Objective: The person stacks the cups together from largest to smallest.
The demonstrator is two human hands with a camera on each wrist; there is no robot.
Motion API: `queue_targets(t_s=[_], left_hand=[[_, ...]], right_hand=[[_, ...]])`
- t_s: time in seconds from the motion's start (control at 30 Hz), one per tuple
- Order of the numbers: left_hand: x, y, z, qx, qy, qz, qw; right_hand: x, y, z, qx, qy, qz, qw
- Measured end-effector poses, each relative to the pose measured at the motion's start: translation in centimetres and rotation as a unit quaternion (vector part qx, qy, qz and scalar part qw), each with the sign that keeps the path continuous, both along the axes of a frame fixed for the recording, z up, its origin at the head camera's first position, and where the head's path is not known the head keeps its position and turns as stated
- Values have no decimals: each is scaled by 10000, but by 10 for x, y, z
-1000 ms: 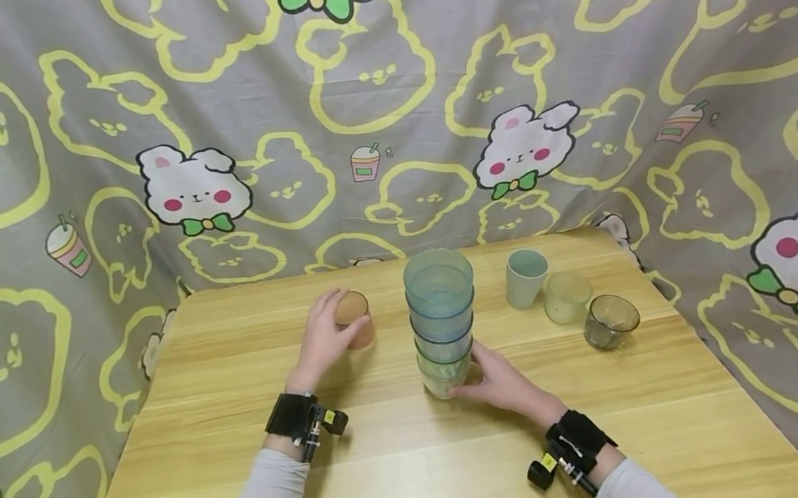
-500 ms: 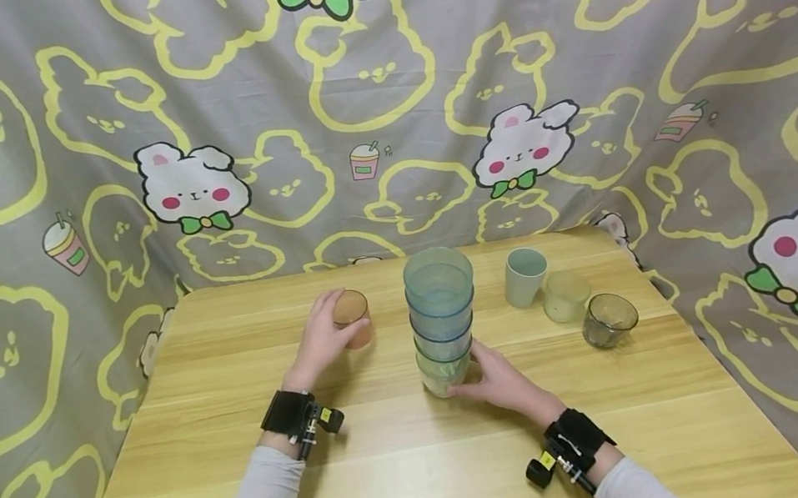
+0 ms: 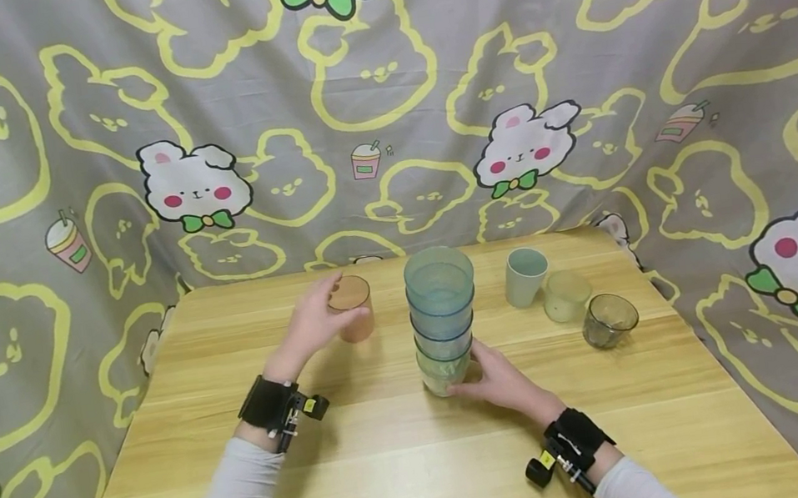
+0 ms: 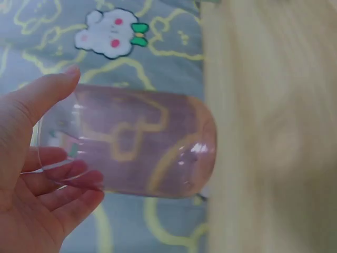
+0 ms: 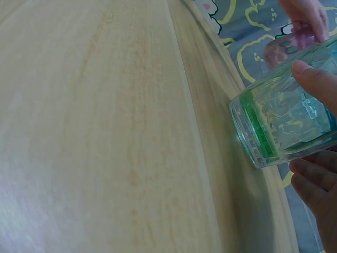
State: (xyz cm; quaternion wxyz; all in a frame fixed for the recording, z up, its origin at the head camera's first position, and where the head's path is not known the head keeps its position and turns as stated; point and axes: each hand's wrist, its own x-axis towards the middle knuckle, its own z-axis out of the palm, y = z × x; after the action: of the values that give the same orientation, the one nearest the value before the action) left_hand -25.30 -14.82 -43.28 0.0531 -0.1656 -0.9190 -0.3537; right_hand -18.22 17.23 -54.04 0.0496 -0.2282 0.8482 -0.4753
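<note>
My left hand (image 3: 310, 324) holds a see-through pinkish-amber cup (image 3: 357, 322) near its rim, left of the table's middle. In the left wrist view, the thumb lies at one side of the cup (image 4: 142, 139) and the fingers at the other. Whether the base touches the table I cannot tell. A tall upright stack of nested clear cups (image 3: 440, 302), blue-green at the top and paler below, stands at the centre. My right hand (image 3: 495, 379) grips its lowest part from the right. The right wrist view shows the thumb over the stack's lower end (image 5: 295, 105), which has a green band.
At the back right stand a grey-green tumbler (image 3: 524, 279), a pale yellow-green glass (image 3: 567, 297) and a smoky dark glass (image 3: 609, 322), close together. A patterned curtain (image 3: 382, 117) hangs behind the wooden table (image 3: 415, 482) and along its sides.
The left hand and the amber cup have shifted slightly up in the head view, and the left forearm has swung a little left. The right hand and the stack have stayed put.
</note>
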Motion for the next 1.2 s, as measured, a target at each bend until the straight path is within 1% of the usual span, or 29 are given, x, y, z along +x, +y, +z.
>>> queue_targets(t_s=[0.1, 0.2, 0.33, 0.43, 0.57, 0.67, 0.83, 0.87, 0.93, 1.0, 1.1, 1.13, 1.2], left_hand=[[4, 1, 20, -162, 152, -132, 9997], [8, 3, 42, -251, 398, -252, 9986], [14, 7, 73, -345, 866, -367, 9950], [18, 10, 98, -407, 1107, -427, 9921], [23, 14, 128, -460, 1290, -498, 9893], [26, 17, 146, -444, 1455, -602, 9865], [30, 23, 168, -275, 1769, -805, 9805], [31, 25, 172, -204, 1817, -850, 9795], [33, 28, 178, -80, 1960, -940, 9761], [36, 32, 184, 3, 2113, -1001, 9723], [38, 40, 189, 197, 2497, -1238, 9602], [39, 43, 191, 244, 2616, -1309, 9559], [40, 49, 192, 350, 2845, -1512, 9460]], right_hand=[[0, 0, 0, 9, 5, -13, 10000], [1, 0, 0, 18, 38, 1, 10000], [1, 0, 0, 22, 93, 5, 10000], [1, 0, 0, 17, 114, -9, 9999], [1, 0, 1, 19, 133, 0, 9999], [1, 0, 0, 30, 148, 12, 9999], [1, 0, 1, 60, 162, 35, 9998], [1, 0, 1, 54, 163, 44, 9998], [4, -1, 8, 87, 90, 54, 9999], [4, -2, 8, 107, 83, 65, 9999], [4, -2, 8, 101, 63, 72, 9999], [2, -2, 3, 74, 101, 81, 9999], [1, 0, 0, 11, 140, 94, 9999]])
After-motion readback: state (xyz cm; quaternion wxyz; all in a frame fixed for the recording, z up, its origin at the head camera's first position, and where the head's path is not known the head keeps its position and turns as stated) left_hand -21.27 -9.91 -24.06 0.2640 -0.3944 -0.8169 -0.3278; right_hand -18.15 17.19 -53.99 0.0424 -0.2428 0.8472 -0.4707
